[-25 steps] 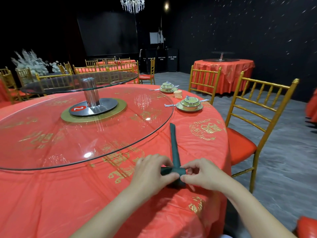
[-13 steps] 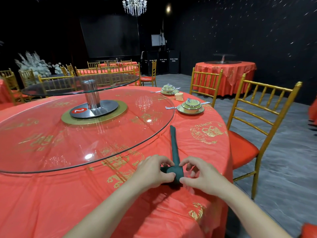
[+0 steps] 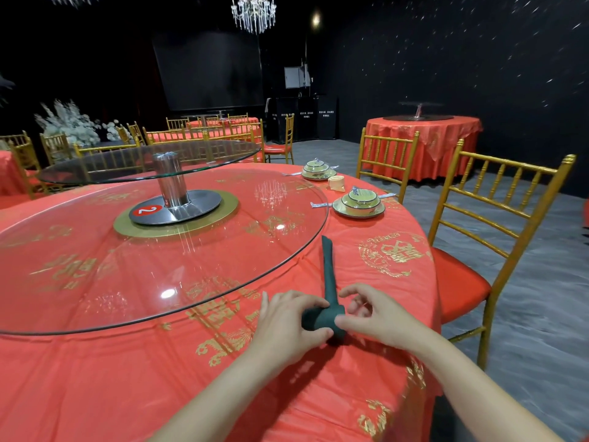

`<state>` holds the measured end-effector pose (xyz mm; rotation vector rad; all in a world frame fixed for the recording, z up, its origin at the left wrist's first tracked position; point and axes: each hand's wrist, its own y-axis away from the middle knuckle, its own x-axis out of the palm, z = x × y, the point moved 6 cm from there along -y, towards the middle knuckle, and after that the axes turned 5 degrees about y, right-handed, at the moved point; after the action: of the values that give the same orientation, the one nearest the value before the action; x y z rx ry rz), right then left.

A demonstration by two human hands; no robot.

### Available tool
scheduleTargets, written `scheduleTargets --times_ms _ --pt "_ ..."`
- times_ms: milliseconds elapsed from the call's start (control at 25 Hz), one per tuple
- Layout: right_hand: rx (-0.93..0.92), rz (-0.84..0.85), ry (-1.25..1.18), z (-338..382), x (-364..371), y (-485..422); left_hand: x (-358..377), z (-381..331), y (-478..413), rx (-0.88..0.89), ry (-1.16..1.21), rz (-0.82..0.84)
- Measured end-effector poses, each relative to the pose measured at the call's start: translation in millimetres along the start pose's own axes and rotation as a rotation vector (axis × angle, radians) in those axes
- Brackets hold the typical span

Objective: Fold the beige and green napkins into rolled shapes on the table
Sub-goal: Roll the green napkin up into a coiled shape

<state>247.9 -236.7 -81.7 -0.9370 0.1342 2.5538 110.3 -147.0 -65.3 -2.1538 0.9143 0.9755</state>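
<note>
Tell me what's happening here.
A person is rolling a green napkin on the red-clothed table. The left hand grips the rolled near end and the right hand pinches it from the other side; the rest lies as a long strip pointing away. A beige napkin, already rolled, sits beside a place setting.

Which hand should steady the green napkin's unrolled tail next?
Right, probably. The right hand arches its fingers beside the tail, with its thumb on the roll; the left hand wraps the roll's end.

2 bare forearms, slim, with a bare left hand [image 3: 287,325] and bare right hand [image 3: 377,317]
</note>
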Motion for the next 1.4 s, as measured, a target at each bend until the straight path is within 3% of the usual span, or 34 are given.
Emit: scheduleTargets --times_ms 160,400,640,840,960,1120,1240,1400 --pt "-0.097 0.009 0.164 -3.0 4.1 4.3 3.1 9.9 -20.4 -0.081 0.077 0.104" --pt "-0.114 -0.058 0.069 -4.6 0.5 6.0 9.5 4.9 -26.5 -0.041 0.162 0.169" --pt "-0.124 0.014 0.023 0.9 5.8 37.0 12.8 -0.6 -1.2 -0.019 0.314 0.29" --pt "-0.133 0.11 0.019 10.4 16.8 61.2 12.3 -3.3 21.2 -0.11 0.471 0.449" --pt "-0.111 0.125 -0.016 12.2 15.6 62.0 8.8 -6.8 26.2 -0.079 0.372 0.35" --pt "-0.065 0.159 -0.036 12.2 12.8 55.4 0.7 -16.2 48.1 0.043 -0.049 0.141" --pt "-0.032 0.173 -0.01 11.6 11.1 51.3 -0.9 -24.2 57.9 0.081 -0.076 0.104" --pt "-0.1 0.017 0.115 11.4 6.7 56.1 0.9 -14.6 44.4 0.011 0.018 0.135"
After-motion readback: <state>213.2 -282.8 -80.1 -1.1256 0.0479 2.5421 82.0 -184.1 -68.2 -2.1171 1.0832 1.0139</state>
